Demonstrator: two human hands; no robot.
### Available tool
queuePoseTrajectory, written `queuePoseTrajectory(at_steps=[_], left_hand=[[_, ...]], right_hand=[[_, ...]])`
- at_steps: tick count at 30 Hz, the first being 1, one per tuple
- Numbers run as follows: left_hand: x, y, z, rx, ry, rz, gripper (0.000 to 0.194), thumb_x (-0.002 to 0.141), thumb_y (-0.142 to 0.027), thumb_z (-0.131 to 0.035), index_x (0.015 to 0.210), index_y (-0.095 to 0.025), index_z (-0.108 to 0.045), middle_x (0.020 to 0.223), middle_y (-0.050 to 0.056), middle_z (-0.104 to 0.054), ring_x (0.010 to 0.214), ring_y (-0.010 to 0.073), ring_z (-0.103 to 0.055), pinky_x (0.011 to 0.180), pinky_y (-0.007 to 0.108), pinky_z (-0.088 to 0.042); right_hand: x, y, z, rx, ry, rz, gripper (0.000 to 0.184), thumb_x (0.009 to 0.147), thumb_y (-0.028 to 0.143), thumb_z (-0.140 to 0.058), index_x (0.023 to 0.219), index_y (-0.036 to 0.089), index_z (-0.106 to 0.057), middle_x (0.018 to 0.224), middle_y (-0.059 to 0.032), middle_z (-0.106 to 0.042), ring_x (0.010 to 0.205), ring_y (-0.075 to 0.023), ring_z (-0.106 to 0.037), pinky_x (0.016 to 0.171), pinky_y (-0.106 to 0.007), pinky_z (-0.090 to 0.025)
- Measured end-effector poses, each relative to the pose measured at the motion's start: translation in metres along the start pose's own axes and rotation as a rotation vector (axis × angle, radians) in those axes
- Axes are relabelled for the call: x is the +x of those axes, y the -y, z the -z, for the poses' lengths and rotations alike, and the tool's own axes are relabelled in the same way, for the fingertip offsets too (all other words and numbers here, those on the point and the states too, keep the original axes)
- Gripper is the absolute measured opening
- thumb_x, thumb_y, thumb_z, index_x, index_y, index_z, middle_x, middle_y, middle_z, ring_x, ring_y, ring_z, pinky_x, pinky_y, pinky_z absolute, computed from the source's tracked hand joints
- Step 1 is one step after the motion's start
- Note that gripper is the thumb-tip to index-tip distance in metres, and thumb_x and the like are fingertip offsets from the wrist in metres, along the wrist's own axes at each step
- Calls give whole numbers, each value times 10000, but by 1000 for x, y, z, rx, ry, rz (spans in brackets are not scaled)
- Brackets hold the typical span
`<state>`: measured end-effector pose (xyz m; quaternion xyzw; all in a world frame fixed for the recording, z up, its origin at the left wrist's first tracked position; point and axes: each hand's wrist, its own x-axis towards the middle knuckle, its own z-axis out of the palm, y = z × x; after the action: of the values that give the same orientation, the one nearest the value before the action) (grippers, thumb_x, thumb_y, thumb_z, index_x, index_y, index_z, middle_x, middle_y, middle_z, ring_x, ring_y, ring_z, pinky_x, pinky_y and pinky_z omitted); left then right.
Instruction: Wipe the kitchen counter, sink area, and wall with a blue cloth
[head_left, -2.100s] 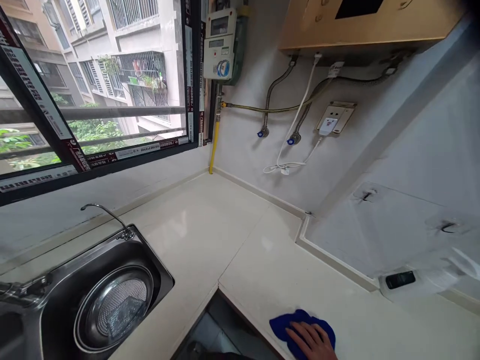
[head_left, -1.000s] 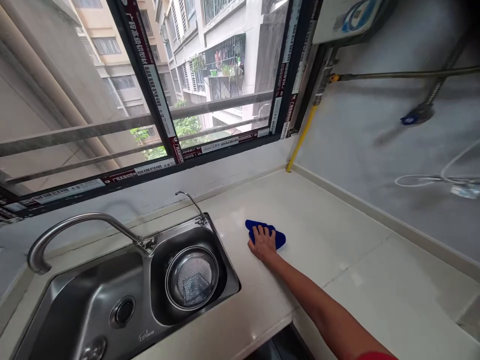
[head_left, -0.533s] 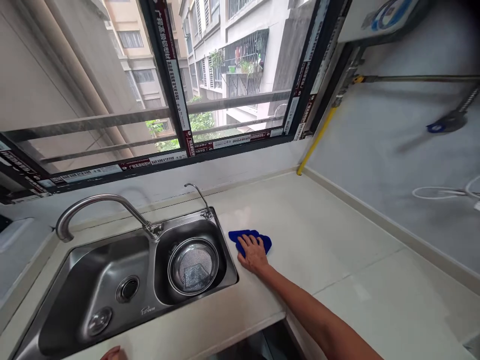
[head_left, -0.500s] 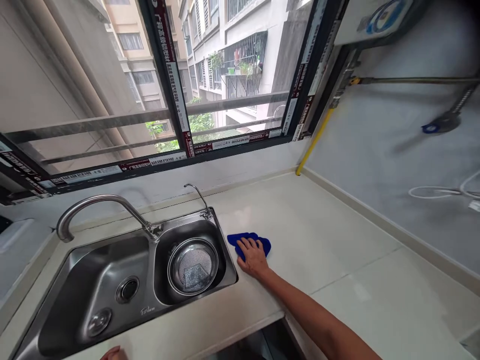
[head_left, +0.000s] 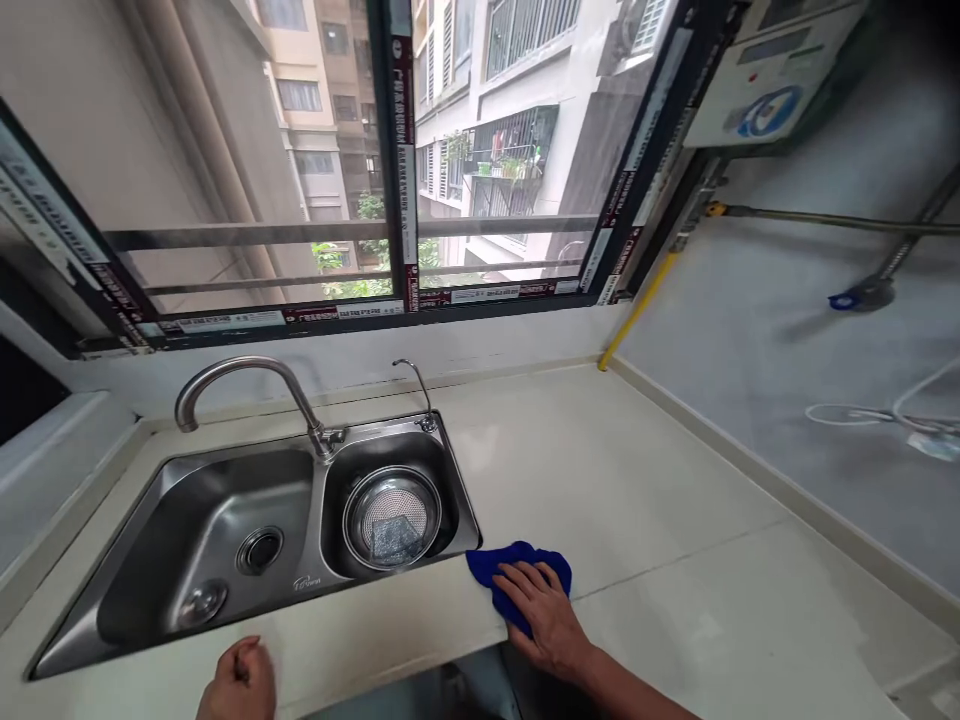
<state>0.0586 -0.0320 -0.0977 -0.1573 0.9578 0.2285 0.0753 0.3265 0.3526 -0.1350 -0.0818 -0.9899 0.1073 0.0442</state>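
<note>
My right hand [head_left: 546,618] presses down over a blue cloth [head_left: 486,562] on the pale countertop, close to the sink's front right corner. Part of the cloth spreads out beyond my fingertips. Down at the counter's front edge, my left hand [head_left: 241,682] is curled closed with nothing visible in it. The double stainless steel sink [head_left: 296,590] lies ahead of it. In the right basin rests a round metal strainer [head_left: 360,545], holding a clear plastic packet [head_left: 396,540].
A large curved faucet [head_left: 247,362] and a thin small tap [head_left: 414,372] rise behind the sink. A drain plug [head_left: 202,603] lies in the left basin. Windows stand behind the counter. A yellow pipe [head_left: 637,312] comes down at the back right corner, beside the grey wall.
My right hand has drawn the blue cloth toward the counter's front edge and slightly right. More of my left hand has come into view. The camera view has shifted.
</note>
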Motion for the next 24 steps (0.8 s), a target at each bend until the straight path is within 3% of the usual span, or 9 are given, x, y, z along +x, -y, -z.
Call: queuePoseTrajectory(at_steps=[5, 10, 14, 19, 22, 24], left_hand=[[-6, 1, -7, -71, -61, -1, 491, 900, -488, -321, 1111, -276, -711, 845, 107, -642, 703, 271, -533, 589, 331, -318], [-8, 4, -13, -96, -116, -30, 475, 923, -465, -313, 1089, -264, -711, 843, 100, -639, 712, 264, -527, 595, 334, -298], [-6, 6, -13, -47, -70, -14, 490, 942, -475, -289, 1127, -280, -698, 867, 102, -646, 727, 274, -546, 595, 340, -312], [-4, 8, -13, -6, -47, 3, 519, 945, -495, -265, 1161, -269, -679, 949, 122, -679, 797, 302, -595, 609, 351, -332], [-5, 7, -12, 17, -76, 27, 535, 934, -491, -271, 1183, -244, -675, 969, 142, -692, 787, 315, -604, 602, 358, -331], [-6, 4, -10, 9, -88, 45, 552, 924, -501, -269, 1180, -233, -678, 973, 148, -696, 763, 309, -598, 596, 356, -337]], right_hand=[[17, 27, -5, -54, 15, -91, 673, 789, 299, -561, 1460, 270, -523, 1540, -73, -491, 1369, -364, -424, 1164, -574, -215], [62, 98, -12, 91, 141, -26, 708, 849, 456, -582, 1514, 257, -442, 1602, -86, -400, 1416, -390, -354, 1184, -624, -170], [105, 168, -20, 193, 204, 163, 777, 889, 559, -552, 1555, 218, -344, 1612, -136, -363, 1434, -410, -311, 1176, -676, -157], [147, 245, -40, 224, 123, 473, 767, 886, 511, -589, 1526, 172, -337, 1544, -167, -436, 1386, -388, -359, 1158, -666, -226], [156, 264, -48, 242, 77, 565, 709, 880, 502, -620, 1476, 193, -390, 1470, -137, -519, 1324, -355, -418, 1137, -636, -276], [154, 260, -47, 256, 62, 603, 648, 898, 493, -613, 1454, 230, -408, 1465, -101, -531, 1322, -316, -428, 1148, -572, -282]])
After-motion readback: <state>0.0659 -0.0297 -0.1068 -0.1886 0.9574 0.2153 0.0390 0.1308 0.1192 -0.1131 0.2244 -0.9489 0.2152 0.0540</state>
